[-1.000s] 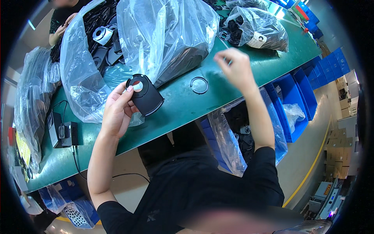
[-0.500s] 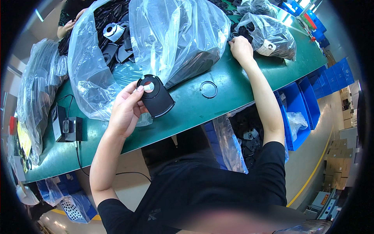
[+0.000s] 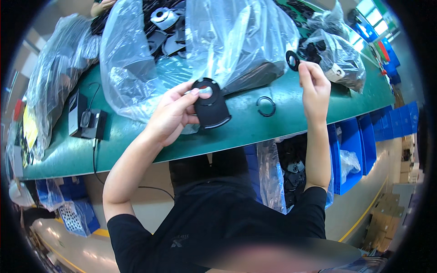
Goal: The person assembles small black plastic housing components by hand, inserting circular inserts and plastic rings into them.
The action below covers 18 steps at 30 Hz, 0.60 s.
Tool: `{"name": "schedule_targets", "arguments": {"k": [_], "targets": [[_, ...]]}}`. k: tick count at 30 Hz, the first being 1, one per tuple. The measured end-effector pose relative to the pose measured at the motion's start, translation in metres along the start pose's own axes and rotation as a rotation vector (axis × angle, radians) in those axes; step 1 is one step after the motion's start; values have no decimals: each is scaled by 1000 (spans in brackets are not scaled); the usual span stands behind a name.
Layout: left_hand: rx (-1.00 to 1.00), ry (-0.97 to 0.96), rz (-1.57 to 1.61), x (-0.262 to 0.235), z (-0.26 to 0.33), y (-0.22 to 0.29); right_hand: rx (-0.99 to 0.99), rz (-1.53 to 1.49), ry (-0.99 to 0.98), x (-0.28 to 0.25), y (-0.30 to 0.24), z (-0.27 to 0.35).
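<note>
Black ring [image 3: 296, 66] newly in right fingers [image 3: 307, 73]

Black round-topped plate [image 3: 212, 113], flat black ring [image 3: 295, 67], glossy green tabletop [image 3: 236, 129], blue rectangular plastic bin [image 3: 349, 185], dark-spotted white panel [image 3: 72, 220]

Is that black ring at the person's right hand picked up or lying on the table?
Picked up: the right hand pinches the black ring by its edge, above the green tabletop.

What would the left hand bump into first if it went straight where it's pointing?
The left hand, holding the black plate, would probably meet the big clear bag first; depth is unclear.
</note>
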<state>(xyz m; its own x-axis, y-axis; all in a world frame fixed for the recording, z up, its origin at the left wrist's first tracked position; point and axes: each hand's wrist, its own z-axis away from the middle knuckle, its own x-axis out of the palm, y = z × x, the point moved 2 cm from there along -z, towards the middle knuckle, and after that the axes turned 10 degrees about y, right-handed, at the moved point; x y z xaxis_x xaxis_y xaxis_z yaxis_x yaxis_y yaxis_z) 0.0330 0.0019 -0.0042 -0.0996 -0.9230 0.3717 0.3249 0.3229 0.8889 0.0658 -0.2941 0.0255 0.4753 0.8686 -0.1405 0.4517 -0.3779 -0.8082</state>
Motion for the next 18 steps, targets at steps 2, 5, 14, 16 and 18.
{"name": "schedule_targets", "arguments": {"k": [2,5,14,16,18], "targets": [[-7,-13,26,2,2,0,-218,39,-113,21,-39,25],[-19,-45,47,-1,1,-1,-527,147,-292,53,-73,55],[-12,-152,101,-1,8,2,-873,290,-441,92,-67,81],[8,-141,59,-1,7,1,-859,310,-459,91,-70,84],[36,-128,10,0,7,0,-842,330,-474,90,-73,86]]}}
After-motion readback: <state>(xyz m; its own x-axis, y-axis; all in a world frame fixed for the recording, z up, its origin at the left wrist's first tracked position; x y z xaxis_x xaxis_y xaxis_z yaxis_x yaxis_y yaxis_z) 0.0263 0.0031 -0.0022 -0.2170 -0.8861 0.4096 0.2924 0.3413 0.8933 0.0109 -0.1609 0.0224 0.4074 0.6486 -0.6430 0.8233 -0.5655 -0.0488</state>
